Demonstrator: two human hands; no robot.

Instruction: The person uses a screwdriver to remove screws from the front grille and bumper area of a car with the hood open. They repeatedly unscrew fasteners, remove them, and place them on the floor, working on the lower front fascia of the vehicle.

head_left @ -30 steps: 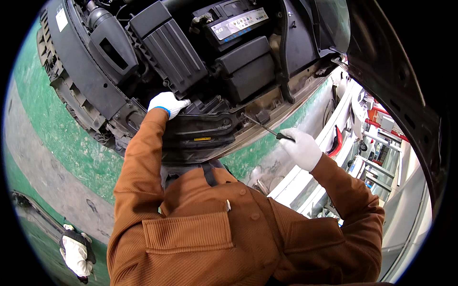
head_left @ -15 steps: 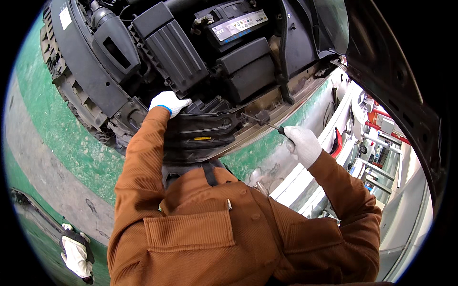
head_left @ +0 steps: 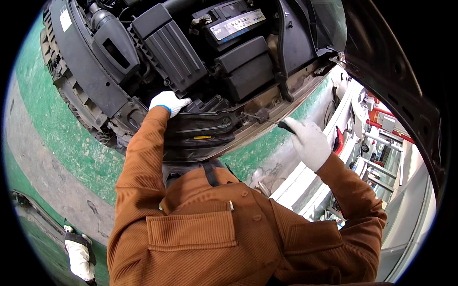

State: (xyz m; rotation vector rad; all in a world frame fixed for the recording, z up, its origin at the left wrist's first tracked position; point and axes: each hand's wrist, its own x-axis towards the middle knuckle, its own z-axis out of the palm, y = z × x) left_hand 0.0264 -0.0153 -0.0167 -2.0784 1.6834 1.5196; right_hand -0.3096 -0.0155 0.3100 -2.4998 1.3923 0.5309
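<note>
Black-handled screwdriver [head_left: 285,126]: pinched by handle in fingers of right hand [head_left: 312,145], pointing toward outer end of dark front panel [head_left: 191,125]. Looks light, stiff; hold by handle. Left hand [head_left: 168,102] at panel's inner end, thumb spread; can't tell other fingers.

A pale label strip [head_left: 238,25] on the black battery [head_left: 229,13] carries legible dark lettering and a row of small coloured symbols, with blue marks along its lower edge. A white sticker [head_left: 66,20] on the dark front panel [head_left: 86,62] and a yellow label [head_left: 202,137] on the black housing [head_left: 191,126] are too small to read.
</note>
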